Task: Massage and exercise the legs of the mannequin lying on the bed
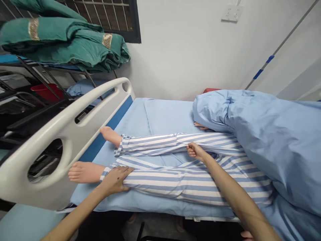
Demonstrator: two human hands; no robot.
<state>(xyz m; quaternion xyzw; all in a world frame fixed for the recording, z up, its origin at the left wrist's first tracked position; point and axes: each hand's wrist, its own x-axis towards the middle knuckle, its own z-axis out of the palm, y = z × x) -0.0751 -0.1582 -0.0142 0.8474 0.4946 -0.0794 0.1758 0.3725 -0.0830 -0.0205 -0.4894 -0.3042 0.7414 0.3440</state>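
Observation:
A patient manikin lies on its back on a hospital bed, in blue-and-white striped pyjamas, with bare feet (85, 172) at the left. My left hand (115, 180) wraps over the near trouser leg (175, 184) just above the ankle. My right hand (197, 151) pinches the fabric of the far trouser leg (150, 144). A light blue blanket (271, 147) covers the manikin's upper body and hides its head. A manikin hand (200, 126) shows under the blanket's edge.
A white bed side rail (75, 134) rises beyond the feet, with a light blue sheet (168, 117) on the mattress. Green folded blankets (62, 40) lie on a metal rack at upper left, above a red basin (46, 92). A white wall (185, 50) stands behind.

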